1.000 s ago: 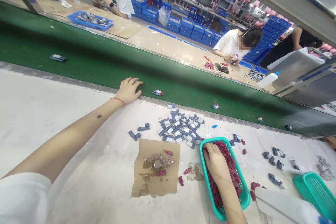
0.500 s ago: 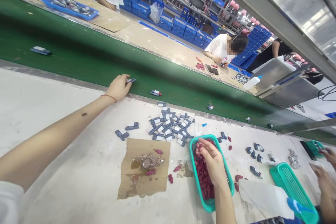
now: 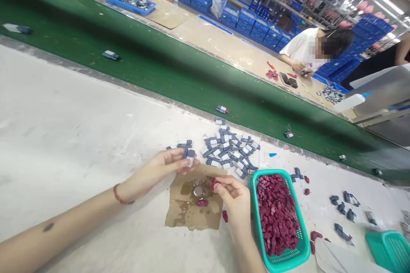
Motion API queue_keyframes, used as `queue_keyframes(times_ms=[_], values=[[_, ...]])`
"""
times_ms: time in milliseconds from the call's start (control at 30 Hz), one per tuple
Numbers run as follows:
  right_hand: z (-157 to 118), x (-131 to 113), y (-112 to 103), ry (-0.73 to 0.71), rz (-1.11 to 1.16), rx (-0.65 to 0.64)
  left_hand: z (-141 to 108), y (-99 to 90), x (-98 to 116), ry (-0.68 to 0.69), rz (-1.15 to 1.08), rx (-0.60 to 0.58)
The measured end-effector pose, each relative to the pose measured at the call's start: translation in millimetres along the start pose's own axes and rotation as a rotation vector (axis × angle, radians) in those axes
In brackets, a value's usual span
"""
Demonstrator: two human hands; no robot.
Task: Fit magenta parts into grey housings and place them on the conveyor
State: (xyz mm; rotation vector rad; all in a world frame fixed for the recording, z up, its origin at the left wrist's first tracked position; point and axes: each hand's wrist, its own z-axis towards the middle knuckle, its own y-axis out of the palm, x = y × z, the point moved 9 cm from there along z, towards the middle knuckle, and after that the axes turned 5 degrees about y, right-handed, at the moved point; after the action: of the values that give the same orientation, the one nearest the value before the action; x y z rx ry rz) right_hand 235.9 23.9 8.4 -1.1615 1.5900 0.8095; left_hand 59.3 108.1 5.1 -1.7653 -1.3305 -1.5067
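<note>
My left hand (image 3: 168, 165) pinches a blue-grey plastic piece with a white panel (image 3: 190, 158) above the upper edge of a cardboard sheet (image 3: 179, 215). Between the thumb and fingertips of my right hand (image 3: 235, 196) is a small dark red piece (image 3: 212, 183), over the cardboard's right side. On the sheet lies a round metallic part (image 3: 197, 192) amid a wet, shiny patch. Another red piece (image 3: 202, 203) touches that patch. A heap of blue-grey and white pieces (image 3: 229, 149) lies just beyond my hands.
A green basket (image 3: 254, 213) full of red pieces stands at my right. Beyond the table runs a green conveyor belt (image 3: 166, 81) carrying several pieces. A white bottle (image 3: 339, 258) and a second green basket (image 3: 389, 249) are at lower right. A co-worker (image 3: 307, 51) sits across the belt.
My left hand has come back from the belt to above the cardboard, holding a blue-grey piece. My right hand has left the red-piece basket, moving left with a red piece. The view has shifted.
</note>
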Motion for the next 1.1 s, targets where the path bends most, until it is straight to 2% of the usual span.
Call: queue_keyframes(times_ms=[133,267,367,667,800,900,1100], values=[[0,-6,23,-0.228,-0.282,-0.080,-15,4.5,-23,-0.012,-0.005,0.006],[-9,-6,40,-0.398,-0.444,-0.210,-21,-2.2,-42,-0.001,0.001,0.093],[-16,-6,48,-0.507,-0.560,-0.245,-22,-3.5,-52,-0.011,-0.043,0.109],[-21,-8,53,-0.578,-0.704,-0.259,-26,0.5,-65,-0.142,-0.299,0.051],[-20,-5,54,-0.540,-0.702,-0.262,-25,1.8,-69,-0.159,-0.301,0.034],[-16,-2,50,-0.460,-0.595,-0.262,-25,3.2,-71,-0.151,-0.296,0.031],[3,25,15,0.013,-0.041,-0.028,-27,4.5,-64,-0.041,-0.179,0.057]])
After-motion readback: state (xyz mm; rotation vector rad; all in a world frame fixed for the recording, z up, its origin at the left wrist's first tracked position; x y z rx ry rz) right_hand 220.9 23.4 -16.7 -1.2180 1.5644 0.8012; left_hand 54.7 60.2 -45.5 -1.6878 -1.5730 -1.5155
